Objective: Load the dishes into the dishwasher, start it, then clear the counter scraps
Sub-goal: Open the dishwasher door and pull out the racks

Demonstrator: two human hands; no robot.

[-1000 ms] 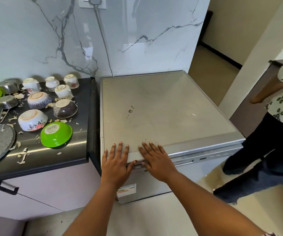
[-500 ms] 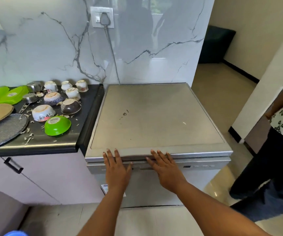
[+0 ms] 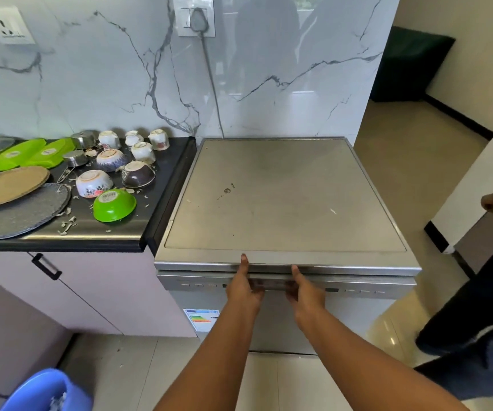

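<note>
Head view: dishwasher (image 3: 283, 203) fills frame centre, door shut. Left hand (image 3: 243, 287) and right hand (image 3: 304, 289) both at the recessed door handle (image 3: 272, 284) at lower centre, fingers curled under it, thumbs up against the top lip; both grip the handle.

Dishes on the bench (image 3: 106, 232) at mid left, none loaded yet: green bowl (image 3: 115, 204), floral bowl (image 3: 94, 183), dark bowl (image 3: 138, 175), small cups (image 3: 143, 151), grey platter (image 3: 20, 212), all upturned, scraps (image 3: 67, 225) scattered around.

Judgement: door likely heavy and spring-loaded, stiff; pull from the handle middle. Ceramic bowls and cups look fragile, smooth; take by the rim or foot ring. Green plastic bowl looks light.
</note>
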